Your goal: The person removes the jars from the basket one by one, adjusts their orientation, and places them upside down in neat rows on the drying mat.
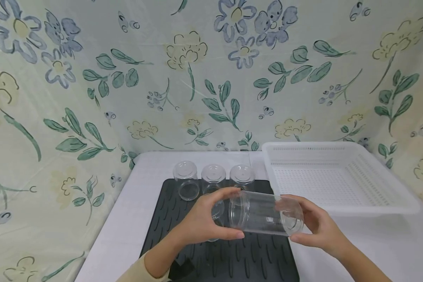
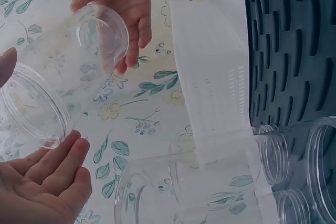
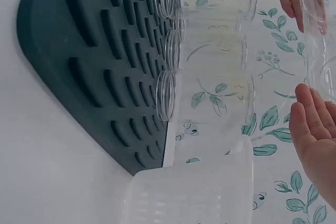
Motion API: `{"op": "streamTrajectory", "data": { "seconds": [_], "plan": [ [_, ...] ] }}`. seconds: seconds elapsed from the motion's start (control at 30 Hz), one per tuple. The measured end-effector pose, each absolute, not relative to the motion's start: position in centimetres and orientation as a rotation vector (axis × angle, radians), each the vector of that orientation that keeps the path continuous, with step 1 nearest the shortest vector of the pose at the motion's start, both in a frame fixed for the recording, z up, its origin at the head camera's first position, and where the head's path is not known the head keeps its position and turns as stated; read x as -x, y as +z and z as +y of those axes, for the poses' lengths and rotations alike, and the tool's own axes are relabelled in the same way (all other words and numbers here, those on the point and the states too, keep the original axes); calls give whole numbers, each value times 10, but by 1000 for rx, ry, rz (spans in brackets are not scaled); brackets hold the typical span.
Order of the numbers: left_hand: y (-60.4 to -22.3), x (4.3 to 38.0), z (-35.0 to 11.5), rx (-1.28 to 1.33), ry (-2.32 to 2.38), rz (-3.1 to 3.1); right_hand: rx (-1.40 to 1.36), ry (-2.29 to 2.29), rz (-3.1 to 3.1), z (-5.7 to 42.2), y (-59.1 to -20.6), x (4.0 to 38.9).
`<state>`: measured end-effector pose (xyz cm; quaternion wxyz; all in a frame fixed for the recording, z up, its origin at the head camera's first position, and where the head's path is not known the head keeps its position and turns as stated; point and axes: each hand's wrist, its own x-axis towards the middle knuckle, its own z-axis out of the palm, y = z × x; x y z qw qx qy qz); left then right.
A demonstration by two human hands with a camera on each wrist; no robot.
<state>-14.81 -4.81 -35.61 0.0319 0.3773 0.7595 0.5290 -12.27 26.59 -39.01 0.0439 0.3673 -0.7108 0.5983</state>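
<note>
A clear plastic jar [image 1: 262, 213] lies sideways in the air above a dark mat, its threaded mouth to the left and its base to the right. My left hand [image 1: 201, 219] grips it by the mouth end, thumb below and fingers above in the head view. Around the base end, my right hand [image 1: 319, 229] holds it between thumb and fingers. In the left wrist view the jar [image 2: 79, 59] looks see-through, with nothing visible inside. Behind my left hand stands another clear jar [image 1: 217, 211], partly hidden.
Three clear jars, the left one [image 1: 185, 174] among them, stand mouth down in a row at the back of the ridged drying mat [image 1: 165, 219]. A white perforated basket [image 1: 366, 210] sits at right on the white table [image 1: 107, 243]. Floral cloth [image 1: 155, 78] hangs behind.
</note>
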Motion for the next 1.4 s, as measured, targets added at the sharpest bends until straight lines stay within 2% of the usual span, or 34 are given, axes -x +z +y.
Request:
{"op": "streamTrajectory", "data": {
  "seconds": [0.17,0.77,1.4],
  "plan": [
    [-360,145,-44,-1121,1616,2373,-1054,1840,-2147,270,-377,120],
    [-380,139,-29,-985,1605,2310,-1300,1883,-1792,260,-345,126],
    [-400,138,-17,-1101,1671,2183,-1342,1784,-1811,236,-333,122]
  ]
}}
